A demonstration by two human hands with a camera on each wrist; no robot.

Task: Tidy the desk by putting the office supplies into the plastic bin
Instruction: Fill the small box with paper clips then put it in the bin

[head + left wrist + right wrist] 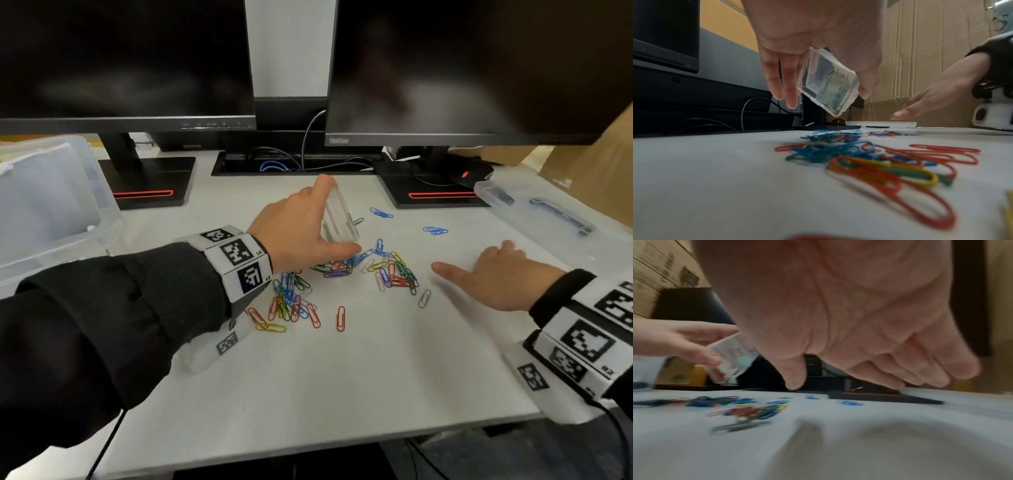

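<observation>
Under your left wrist, on counter point(342, 377): paper clips point(291, 301), more by thumb. Left hand point(294, 229) pinches small clear box point(339, 219); tilt mouth down. Right hand point(493, 277) flat, fingers point(445, 269) spread; sweep clips boxward. Plastic bin point(51, 205) far left.

Scattered paper clips point(342, 274) cover the middle of the desk point(342, 377); the near half is bare. The left hand point(294, 226), holding a small clear box point(339, 219), and the flat right hand point(493, 277) flank the pile. Monitor stands point(150, 181) close the far edge. A plastic bin point(51, 205) blocks the left side, a clear lid point(548, 212) the right.
</observation>
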